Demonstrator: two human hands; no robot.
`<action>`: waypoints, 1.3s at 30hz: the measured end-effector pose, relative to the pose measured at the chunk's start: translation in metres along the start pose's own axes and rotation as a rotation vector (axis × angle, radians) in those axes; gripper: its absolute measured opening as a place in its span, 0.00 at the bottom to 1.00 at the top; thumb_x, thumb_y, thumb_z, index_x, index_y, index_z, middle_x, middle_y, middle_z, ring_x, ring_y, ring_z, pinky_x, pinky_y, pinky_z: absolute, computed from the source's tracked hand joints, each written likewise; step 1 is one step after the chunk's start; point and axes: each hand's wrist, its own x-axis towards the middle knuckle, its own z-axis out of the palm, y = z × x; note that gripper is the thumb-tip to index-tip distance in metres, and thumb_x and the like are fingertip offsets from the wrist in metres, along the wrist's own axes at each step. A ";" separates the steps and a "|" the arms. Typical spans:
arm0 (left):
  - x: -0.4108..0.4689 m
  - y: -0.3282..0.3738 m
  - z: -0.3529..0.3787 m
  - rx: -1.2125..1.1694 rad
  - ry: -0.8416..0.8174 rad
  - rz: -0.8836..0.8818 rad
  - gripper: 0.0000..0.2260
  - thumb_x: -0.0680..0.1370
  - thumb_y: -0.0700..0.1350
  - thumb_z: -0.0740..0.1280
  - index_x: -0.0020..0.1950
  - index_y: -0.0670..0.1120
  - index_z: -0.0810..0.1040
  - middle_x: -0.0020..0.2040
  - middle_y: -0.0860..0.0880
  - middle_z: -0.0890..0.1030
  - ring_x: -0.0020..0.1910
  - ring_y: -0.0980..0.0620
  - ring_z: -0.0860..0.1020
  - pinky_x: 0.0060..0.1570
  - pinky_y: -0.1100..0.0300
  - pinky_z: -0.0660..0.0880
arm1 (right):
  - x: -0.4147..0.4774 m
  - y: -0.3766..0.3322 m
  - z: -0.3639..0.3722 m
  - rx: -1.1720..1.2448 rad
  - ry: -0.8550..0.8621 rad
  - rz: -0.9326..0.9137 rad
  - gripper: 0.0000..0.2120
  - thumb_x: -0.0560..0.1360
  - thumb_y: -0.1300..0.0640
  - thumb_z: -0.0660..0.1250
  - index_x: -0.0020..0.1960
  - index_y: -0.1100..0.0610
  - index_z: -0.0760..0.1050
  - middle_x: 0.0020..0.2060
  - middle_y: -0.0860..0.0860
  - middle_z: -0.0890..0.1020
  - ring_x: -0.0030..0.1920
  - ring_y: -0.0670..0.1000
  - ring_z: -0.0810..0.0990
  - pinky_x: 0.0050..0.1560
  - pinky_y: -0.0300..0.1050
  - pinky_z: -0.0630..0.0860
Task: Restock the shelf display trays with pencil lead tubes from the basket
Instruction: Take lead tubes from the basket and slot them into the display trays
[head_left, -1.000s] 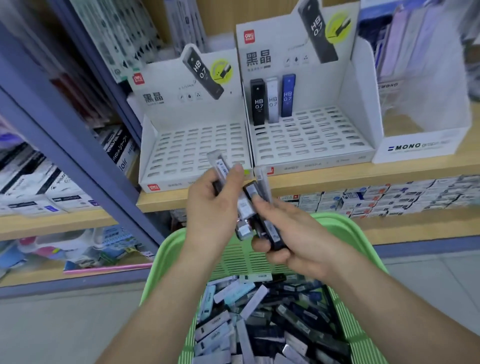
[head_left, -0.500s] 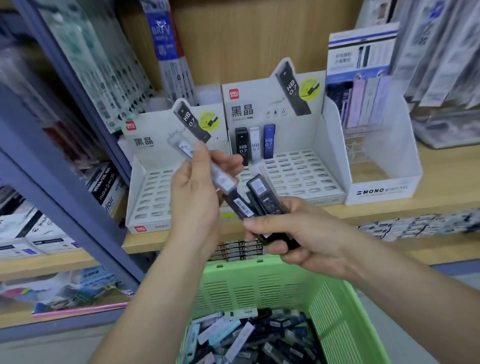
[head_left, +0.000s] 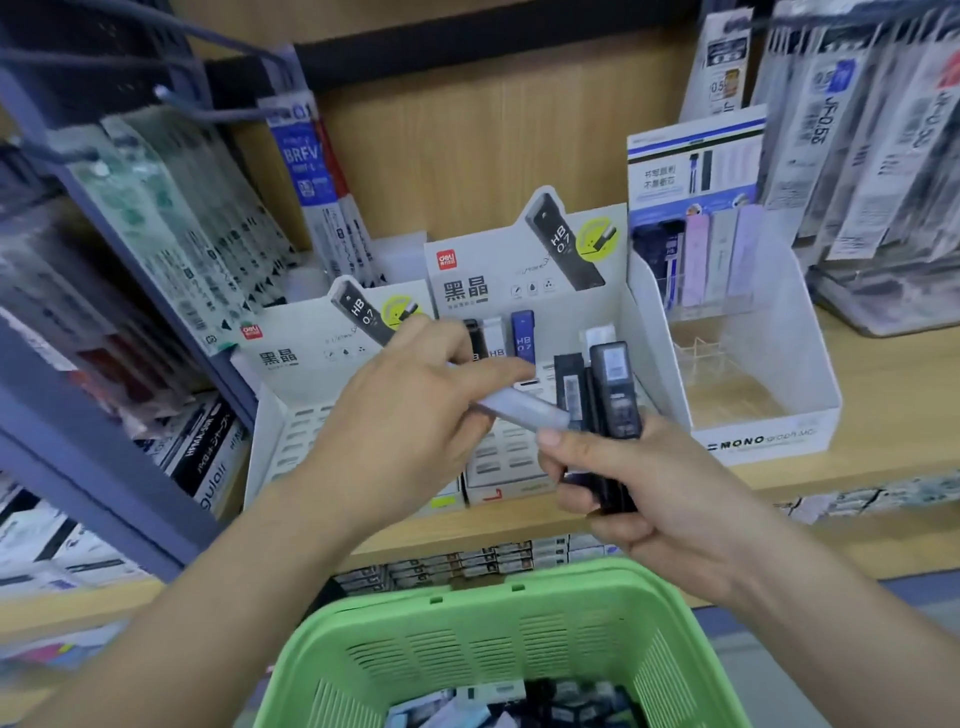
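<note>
Both hands are occupied: a pale tube (head_left: 522, 409) is pinched by the left hand (head_left: 415, 410), dark tubes (head_left: 615, 387) (an upright bundle) are gripped by the right hand (head_left: 667, 496), before the display tray (head_left: 501, 460) and above the green basket (head_left: 467, 642).

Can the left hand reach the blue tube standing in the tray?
Probably yes: the left hand is just in front of the blue tube with nothing between, though its fingers pinch a pale tube.
</note>
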 end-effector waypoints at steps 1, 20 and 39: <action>0.002 0.003 -0.001 -0.041 -0.017 -0.010 0.21 0.72 0.44 0.65 0.64 0.57 0.76 0.42 0.54 0.66 0.45 0.52 0.67 0.42 0.56 0.72 | 0.003 0.003 0.000 -0.020 0.014 -0.014 0.11 0.65 0.57 0.74 0.45 0.57 0.77 0.32 0.51 0.76 0.27 0.46 0.70 0.18 0.32 0.56; 0.036 -0.024 0.017 -0.512 0.216 -0.663 0.08 0.72 0.39 0.74 0.46 0.52 0.84 0.37 0.63 0.82 0.39 0.62 0.79 0.49 0.70 0.75 | 0.029 -0.004 -0.032 -0.096 0.295 -0.058 0.02 0.78 0.57 0.66 0.50 0.54 0.74 0.31 0.52 0.83 0.26 0.50 0.78 0.19 0.35 0.59; 0.056 -0.019 0.047 -0.097 0.004 -0.328 0.06 0.73 0.42 0.73 0.49 0.47 0.81 0.39 0.55 0.78 0.41 0.52 0.78 0.47 0.60 0.73 | 0.039 0.004 -0.039 -0.056 0.257 -0.097 0.05 0.77 0.56 0.70 0.49 0.56 0.75 0.28 0.45 0.78 0.26 0.46 0.74 0.20 0.35 0.61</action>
